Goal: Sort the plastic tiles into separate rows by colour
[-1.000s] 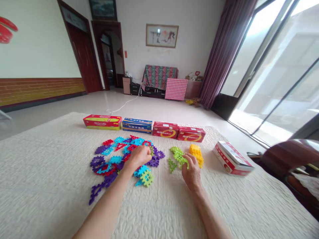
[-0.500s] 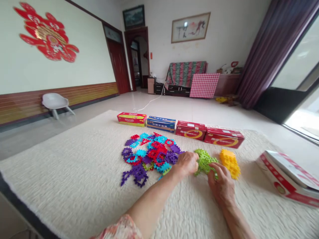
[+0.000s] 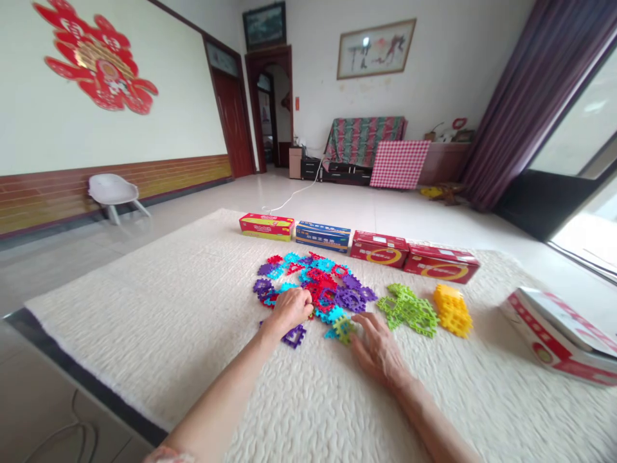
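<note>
A mixed heap of flat plastic interlocking pieces (image 3: pixel 354 299) in purple, red and light blue lies on the cream quilted mat (image 3: pixel 193 283). My left hand (image 3: pixel 290 313) is closed at the heap's near left side, with a trace of green showing by its fingertips. At the near right edge, my right hand (image 3: pixel 378 347) has its thumb and fingers at the rim of a green interlocking piece (image 3: pixel 344 329). Right of the heap sits a pile of green pieces (image 3: pixel 409 308). Beyond it are stacked yellow pieces (image 3: pixel 453 312).
Behind the pieces stand a red and yellow box (image 3: pixel 267 227), a blue box (image 3: pixel 322 236) and two dark red boxes (image 3: pixel 380 249) in a row. A white and red carton (image 3: pixel 559 341) rests at the right. The mat's edge (image 3: pixel 96 386) drops off at the left.
Both hands have left the pile of green pieces and moved left to the mixed heap. The green pile now lies untouched. The view has shifted slightly.
</note>
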The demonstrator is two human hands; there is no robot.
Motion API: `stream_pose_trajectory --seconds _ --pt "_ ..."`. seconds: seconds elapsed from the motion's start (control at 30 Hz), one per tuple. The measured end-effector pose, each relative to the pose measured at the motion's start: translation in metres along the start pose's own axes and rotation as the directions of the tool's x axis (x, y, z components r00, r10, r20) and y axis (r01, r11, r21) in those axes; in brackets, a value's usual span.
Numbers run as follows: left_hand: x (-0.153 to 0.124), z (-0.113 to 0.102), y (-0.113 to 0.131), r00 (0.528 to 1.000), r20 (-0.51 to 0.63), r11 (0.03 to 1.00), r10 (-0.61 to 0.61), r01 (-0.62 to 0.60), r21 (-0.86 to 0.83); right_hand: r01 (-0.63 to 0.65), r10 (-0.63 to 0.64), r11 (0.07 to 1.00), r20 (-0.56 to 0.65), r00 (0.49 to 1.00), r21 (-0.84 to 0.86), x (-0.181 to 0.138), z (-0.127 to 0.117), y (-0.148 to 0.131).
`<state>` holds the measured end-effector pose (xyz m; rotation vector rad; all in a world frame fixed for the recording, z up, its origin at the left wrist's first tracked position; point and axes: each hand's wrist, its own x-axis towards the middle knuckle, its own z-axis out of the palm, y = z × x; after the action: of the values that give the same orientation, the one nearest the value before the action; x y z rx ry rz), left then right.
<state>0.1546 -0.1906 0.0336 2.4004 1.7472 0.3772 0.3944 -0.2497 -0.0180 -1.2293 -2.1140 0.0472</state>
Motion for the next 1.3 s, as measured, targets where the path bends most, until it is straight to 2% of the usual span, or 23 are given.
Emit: stream_pose_trajectory --seconds 0.2,0.37,0.53,0.7,0.8,0.93,1.07,1.17,1.3 --pt "-0.028 0.009 -0.007 0.998 -0.024 0.994 0.064 -0.062 0.089 -0.125 0.125 0.988 -0.006 0.992 -0.086 0.009 0.022 -0.027" --pt "-0.033 0.012 -0.003 0.998 -0.035 0.996 0.045 -0.042 0.080 -0.140 0.136 0.988 -0.060 0.989 -0.068 0.013 0.033 -0.034" --pt "-0.024 0.010 -0.016 0.997 -0.054 0.990 -0.048 0.040 -0.135 -0.137 0.135 0.990 -0.095 0.986 -0.013 0.020 0.044 -0.046" --pt "-0.016 0.000 -0.040 0.974 -0.151 0.935 -0.168 0.109 -0.337 -0.106 0.113 0.990 -0.082 0.990 0.091 0.035 0.053 -0.072" --pt "-0.016 -0.009 -0.047 0.965 -0.172 0.880 -0.200 0.099 -0.465 -0.076 0.088 0.979 -0.059 0.994 0.187 0.043 0.053 -0.082" --pt "-0.016 -0.014 -0.039 0.976 -0.110 0.755 -0.187 0.072 -0.652 -0.112 0.162 0.944 -0.143 0.976 0.309 0.047 0.048 -0.079" --pt "-0.013 -0.007 -0.015 0.988 0.071 0.505 -0.134 0.130 -0.853 -0.179 0.282 0.893 -0.203 0.938 0.412 0.047 0.046 -0.068" --pt "-0.011 0.000 0.005 0.984 0.158 0.341 -0.080 0.176 -0.923 -0.155 0.267 0.905 -0.245 0.932 0.397 0.046 0.045 -0.059" --pt "-0.011 0.008 0.026 0.976 0.219 0.138 -0.018 0.219 -0.966 -0.125 0.241 0.916 -0.274 0.931 0.381 0.037 0.040 -0.049"
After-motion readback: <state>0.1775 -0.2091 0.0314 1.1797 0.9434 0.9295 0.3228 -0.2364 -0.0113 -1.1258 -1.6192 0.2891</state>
